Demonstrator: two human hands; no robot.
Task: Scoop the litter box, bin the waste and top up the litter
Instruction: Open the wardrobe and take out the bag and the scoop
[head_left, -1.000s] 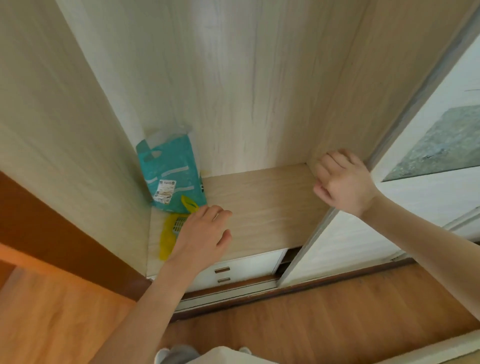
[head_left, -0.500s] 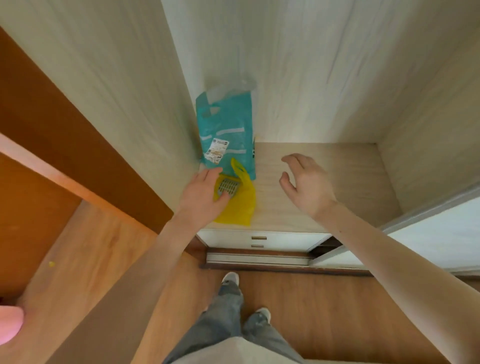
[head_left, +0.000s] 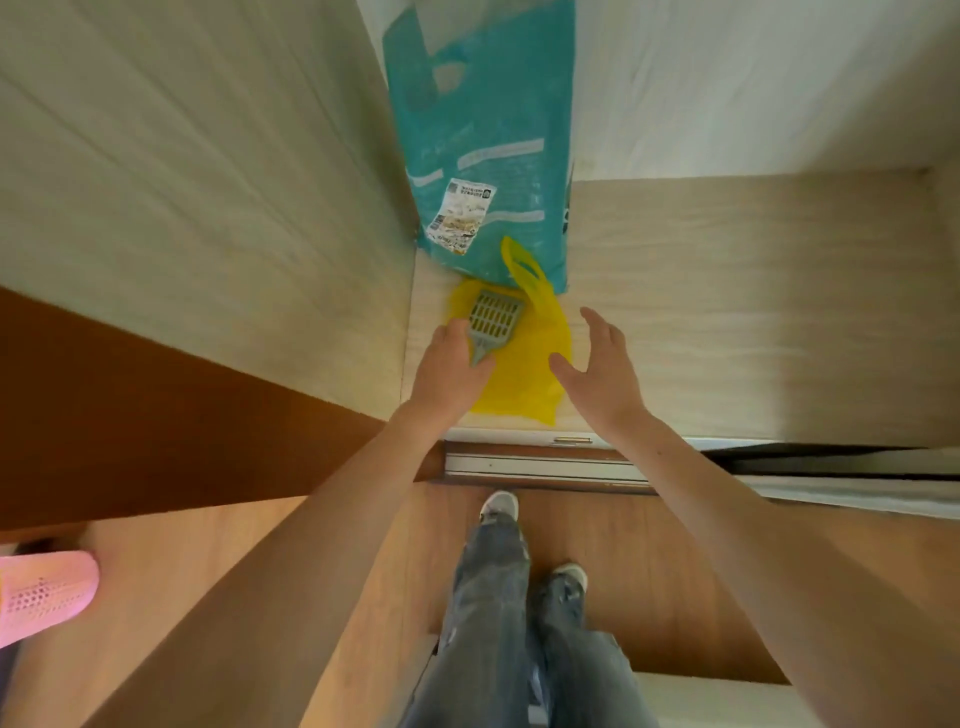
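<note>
Both hands now closer to yellow bag (head_left: 524, 374) on shelf (head_left: 727, 312). Left hand (head_left: 451, 370) grasps grey scoop (head_left: 491, 322) handle; right hand (head_left: 602, 371) hovers, fingers released. Teal litter bag (head_left: 483, 145) upright behind.

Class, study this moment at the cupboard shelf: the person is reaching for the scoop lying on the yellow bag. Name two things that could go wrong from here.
1. The grey scoop lies on the thin yellow bag; the left hand lifting it may drag the bag off the shelf edge.
2. The teal litter bag leans upright against the wall, right behind; a tug on the yellow bag could topple it. The right hand hovers open, steadying nothing.
</note>
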